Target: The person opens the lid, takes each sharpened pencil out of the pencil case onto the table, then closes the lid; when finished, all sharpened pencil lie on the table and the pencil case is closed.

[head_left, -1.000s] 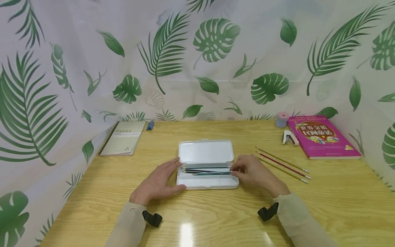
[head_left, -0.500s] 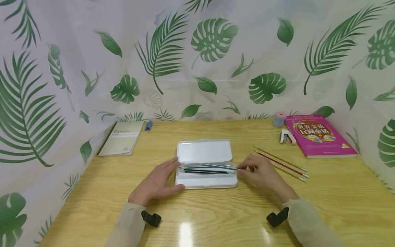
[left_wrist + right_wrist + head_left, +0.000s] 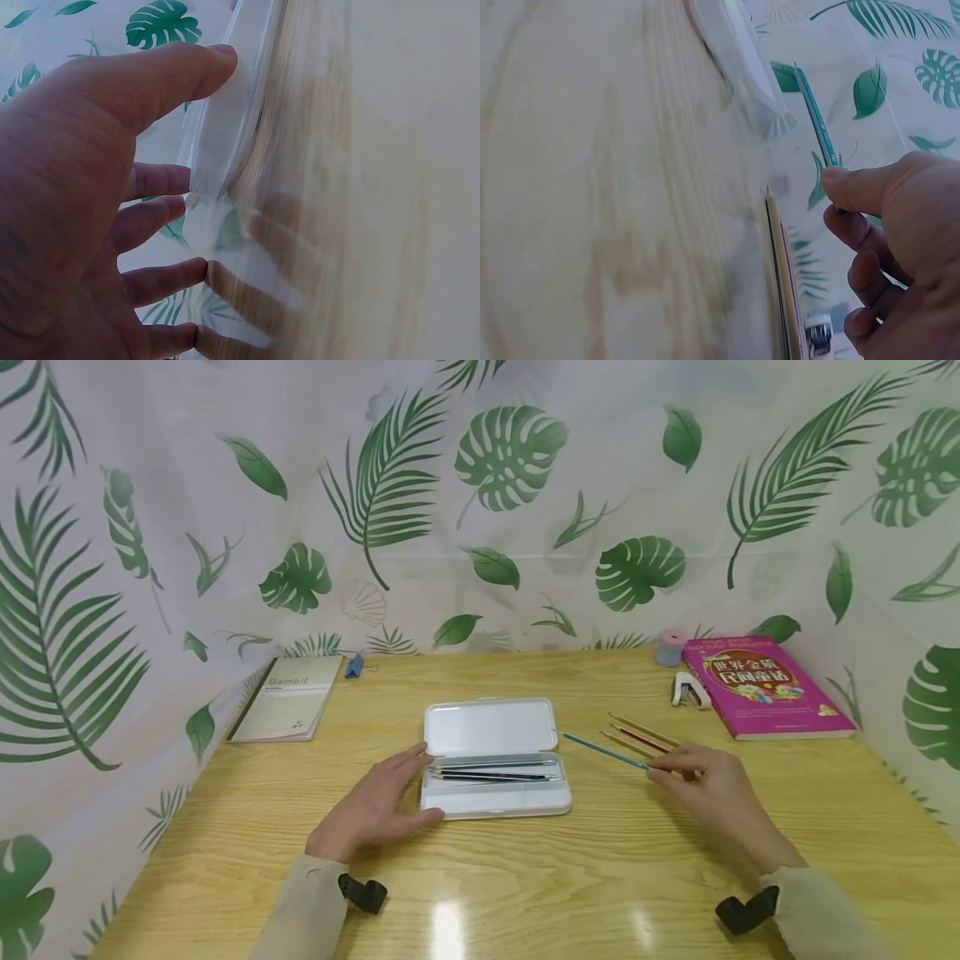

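Pinched between thumb and fingers of my right hand (image 3: pixel 708 785) is a teal pencil (image 3: pixel 606 750), held in the air with its tip toward the case. In the right wrist view the pencil (image 3: pixel 815 112) points up and away from the fingertips. A white pencil case (image 3: pixel 491 799) lies with its lid (image 3: pixel 491 727) folded back, several dark and teal pencils (image 3: pixel 491 774) in its rear compartment. My left hand (image 3: pixel 375 810) rests at the case's left end, fingers extended. From the left wrist, the thumb lies along the case's front wall (image 3: pixel 229 112) and the other fingers (image 3: pixel 161 281) are spread.
Three pencils (image 3: pixel 637 735), two yellowish and one red, lie by the right hand. Farther back right are a magenta book (image 3: pixel 768 685), a white stapler (image 3: pixel 690 690) and a pink-and-blue roll (image 3: pixel 670 647). A notebook (image 3: pixel 287 700) and blue binder clip (image 3: pixel 354 666) lie back left.
My right hand has lifted the teal pencil out of the case and carried it right, near the three loose pencils. The left hand stays at the case.
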`<state>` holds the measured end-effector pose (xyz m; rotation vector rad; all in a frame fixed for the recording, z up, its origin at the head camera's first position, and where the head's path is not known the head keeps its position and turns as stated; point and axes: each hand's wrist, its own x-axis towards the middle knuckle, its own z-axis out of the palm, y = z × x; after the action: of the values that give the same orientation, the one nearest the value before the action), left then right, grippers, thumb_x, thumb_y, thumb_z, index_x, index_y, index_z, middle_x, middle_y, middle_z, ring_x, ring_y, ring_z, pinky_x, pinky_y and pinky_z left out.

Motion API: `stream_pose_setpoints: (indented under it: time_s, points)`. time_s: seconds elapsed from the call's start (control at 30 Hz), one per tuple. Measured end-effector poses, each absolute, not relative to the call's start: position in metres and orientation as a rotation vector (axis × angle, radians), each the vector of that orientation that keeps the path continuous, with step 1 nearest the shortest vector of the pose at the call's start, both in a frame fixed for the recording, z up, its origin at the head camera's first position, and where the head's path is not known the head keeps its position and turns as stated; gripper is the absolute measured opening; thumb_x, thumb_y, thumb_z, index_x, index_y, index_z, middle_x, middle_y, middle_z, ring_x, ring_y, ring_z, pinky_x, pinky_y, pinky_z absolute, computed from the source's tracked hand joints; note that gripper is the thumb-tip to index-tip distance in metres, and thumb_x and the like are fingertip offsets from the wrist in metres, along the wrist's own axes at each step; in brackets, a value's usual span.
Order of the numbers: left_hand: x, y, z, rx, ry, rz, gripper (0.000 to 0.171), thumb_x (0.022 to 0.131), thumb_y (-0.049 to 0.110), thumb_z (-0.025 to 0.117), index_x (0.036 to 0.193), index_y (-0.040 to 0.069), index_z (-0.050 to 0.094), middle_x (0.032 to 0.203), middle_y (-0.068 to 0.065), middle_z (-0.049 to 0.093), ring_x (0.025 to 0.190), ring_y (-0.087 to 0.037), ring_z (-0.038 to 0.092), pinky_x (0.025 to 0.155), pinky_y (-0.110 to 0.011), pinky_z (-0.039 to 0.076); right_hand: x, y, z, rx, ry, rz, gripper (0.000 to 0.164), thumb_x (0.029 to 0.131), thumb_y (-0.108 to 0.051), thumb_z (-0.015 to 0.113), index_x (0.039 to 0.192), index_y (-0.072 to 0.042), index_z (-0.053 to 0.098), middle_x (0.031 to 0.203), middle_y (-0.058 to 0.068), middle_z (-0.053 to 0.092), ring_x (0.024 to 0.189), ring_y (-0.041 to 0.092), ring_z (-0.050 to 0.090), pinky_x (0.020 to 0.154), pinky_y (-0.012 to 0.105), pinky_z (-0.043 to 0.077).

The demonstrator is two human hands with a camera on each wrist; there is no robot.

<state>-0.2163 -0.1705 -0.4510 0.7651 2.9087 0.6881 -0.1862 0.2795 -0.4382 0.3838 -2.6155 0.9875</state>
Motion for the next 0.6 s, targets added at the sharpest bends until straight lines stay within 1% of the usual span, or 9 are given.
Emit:
stream_pose_setpoints:
  time_s: [0.17, 0.33, 0.43, 0.6]
  points:
    - [-0.216, -0.17, -0.452, 0.77, 2.903, 0.685, 0.084, 0.087, 0.057, 0.068, 0.152, 0.012, 0.041, 0.162, -0.004, 0.029, 0.145, -0.03, 0.032, 0.116, -0.049, 0.03, -0.18, 0.302, -0.441, 0.332, -2.608, 0.954, 0.009, 0.088, -0.014, 0.078, 0.094, -0.01, 0.081, 0.083, -0.002, 0.065, 0.064, 0.009, 0.044, 0.051, 0.023, 0.034]
    - [-0.215, -0.17, -0.452, 0.754, 2.912, 0.686, 0.084, 0.086, 0.058, 0.069, 0.152, 0.013, 0.042, 0.161, -0.004, 0.03, 0.145, -0.029, 0.032, 0.116, -0.05, 0.03, -0.174, 0.323, -0.445, 0.233, -2.655, 0.893, 0.011, 0.089, -0.02, 0.077, 0.096, -0.012, 0.081, 0.079, -0.003, 0.063, 0.063, 0.01, 0.044, 0.05, 0.024, 0.033]
    - [-0.215, -0.17, -0.452, 0.751, 2.916, 0.692, 0.083, 0.086, 0.057, 0.069, 0.152, 0.013, 0.042, 0.161, -0.003, 0.03, 0.145, -0.029, 0.032, 0.116, -0.05, 0.031, -0.171, 0.332, -0.447, 0.188, -2.684, 0.894, 0.014, 0.09, -0.023, 0.076, 0.096, -0.012, 0.081, 0.079, -0.003, 0.063, 0.063, 0.01, 0.044, 0.049, 0.025, 0.033]
    - [-0.215, -0.171, -0.452, 0.766, 2.92, 0.694, 0.084, 0.086, 0.057, 0.069, 0.152, 0.013, 0.042, 0.161, -0.005, 0.03, 0.145, -0.03, 0.032, 0.116, -0.051, 0.031, -0.166, 0.342, -0.45, 0.183, -2.686, 0.847, 0.012, 0.09, -0.02, 0.076, 0.094, -0.01, 0.08, 0.078, -0.004, 0.064, 0.06, 0.009, 0.043, 0.049, 0.024, 0.034]
